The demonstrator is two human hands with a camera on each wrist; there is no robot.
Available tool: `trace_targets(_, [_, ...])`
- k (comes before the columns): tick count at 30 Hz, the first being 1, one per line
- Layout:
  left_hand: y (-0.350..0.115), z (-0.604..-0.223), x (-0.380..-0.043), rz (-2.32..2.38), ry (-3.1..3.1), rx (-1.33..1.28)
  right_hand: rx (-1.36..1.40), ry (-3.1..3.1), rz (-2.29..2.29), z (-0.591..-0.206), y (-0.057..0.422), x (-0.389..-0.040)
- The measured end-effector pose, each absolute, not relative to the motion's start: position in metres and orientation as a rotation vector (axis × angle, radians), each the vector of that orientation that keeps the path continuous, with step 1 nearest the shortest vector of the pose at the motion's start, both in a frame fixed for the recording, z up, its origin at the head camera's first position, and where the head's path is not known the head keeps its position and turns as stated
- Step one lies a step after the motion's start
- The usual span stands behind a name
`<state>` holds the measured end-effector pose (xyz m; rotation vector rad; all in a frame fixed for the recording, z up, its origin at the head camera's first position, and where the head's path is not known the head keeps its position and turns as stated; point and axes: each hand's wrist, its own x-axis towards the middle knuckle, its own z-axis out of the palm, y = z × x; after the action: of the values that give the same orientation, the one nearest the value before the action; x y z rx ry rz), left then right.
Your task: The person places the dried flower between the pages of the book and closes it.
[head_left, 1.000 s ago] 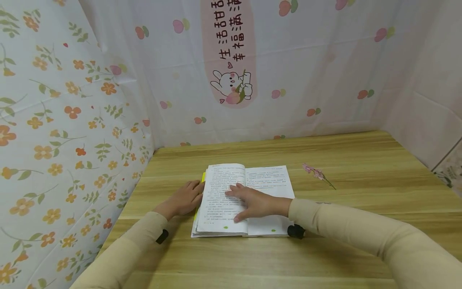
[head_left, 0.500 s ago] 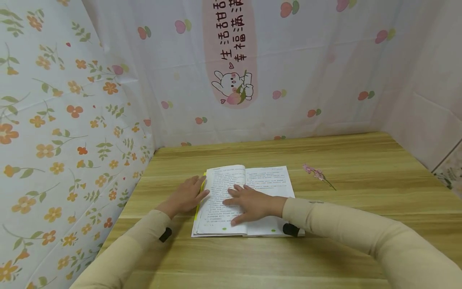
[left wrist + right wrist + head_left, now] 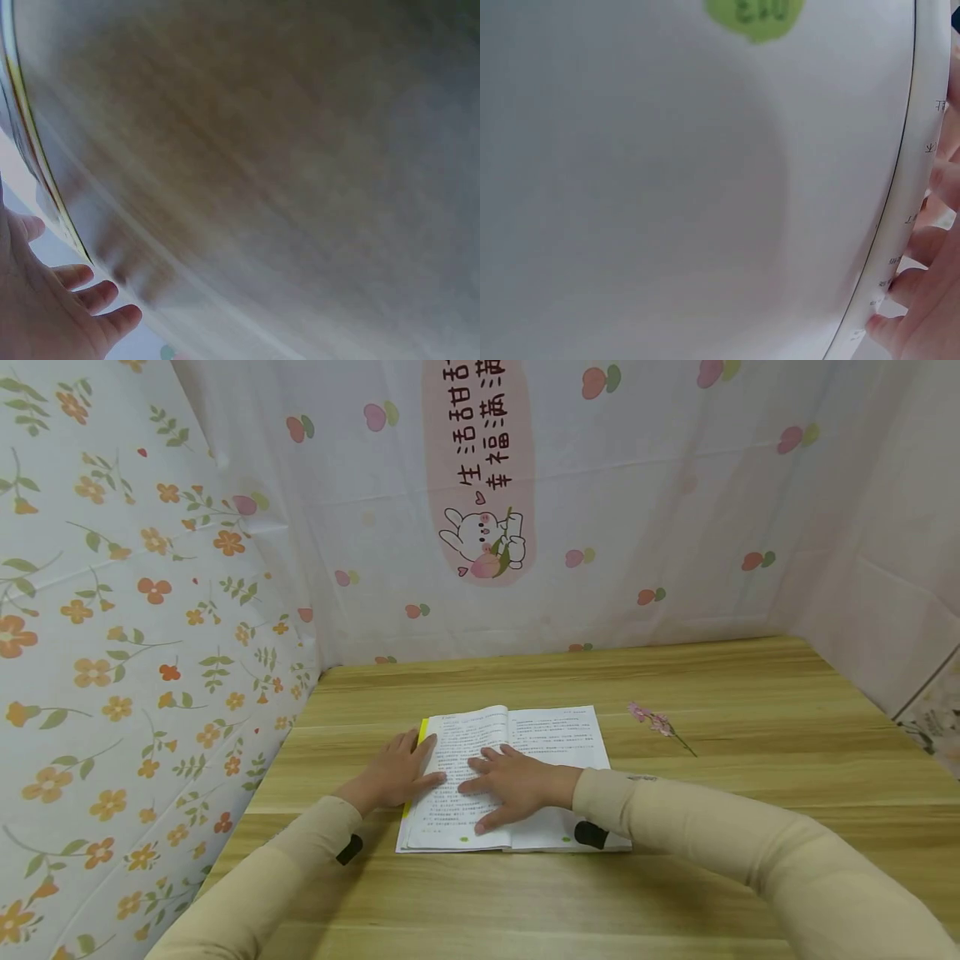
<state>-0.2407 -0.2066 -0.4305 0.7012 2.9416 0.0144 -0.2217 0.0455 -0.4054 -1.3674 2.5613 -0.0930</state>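
Note:
An open book (image 3: pixel 558 735) lies on the wooden table in the head view, printed text on both pages and a yellow strip (image 3: pixel 424 727) along its left edge. My left hand (image 3: pixel 386 774) rests at that edge, fingers extended and thumb reaching onto the left page (image 3: pixel 457 814). Across the spine, my right hand (image 3: pixel 521 785) lies spread on the left page. The left wrist view shows my left fingers (image 3: pixel 97 296) by the book's edge, above blurred table. In the right wrist view, a green page mark (image 3: pixel 757 15) shows, with my right fingers (image 3: pixel 907 285) beyond the page curve.
A pink flower sprig (image 3: pixel 660 724) lies on the table (image 3: pixel 750 777) to the right of the book. Patterned cloth (image 3: pixel 637 510) hangs behind the table, and a floral cloth (image 3: pixel 150 652) hangs along the left side.
My left hand has lifted a little and come back down farther right, its thumb now over the left page. My right hand has slid slightly left, and the left page lies a bit lower.

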Motion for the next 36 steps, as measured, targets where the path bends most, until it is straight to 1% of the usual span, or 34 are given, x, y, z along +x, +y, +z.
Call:
trace_targets(12, [-0.208, -0.440, -0.240, -0.035, 2.941, 0.730, -1.362, 2.571, -0.066, -0.406, 0.044, -0.221])
trace_targets(22, [-0.207, -0.440, -0.239, -0.075, 2.943, 0.751, -1.374, 2.575, -0.161, -0.403, 0.057, -0.225])
trace_targets(29, [-0.207, -0.437, -0.236, -0.074, 2.951, 0.771, -1.319, 2.611, -0.239, -0.399, 0.084, -0.233])
trace_targets(36, [-0.207, -0.438, -0.236, -0.085, 2.985, 0.844, -1.193, 2.653, -0.407, -0.390, 0.132, -0.239])
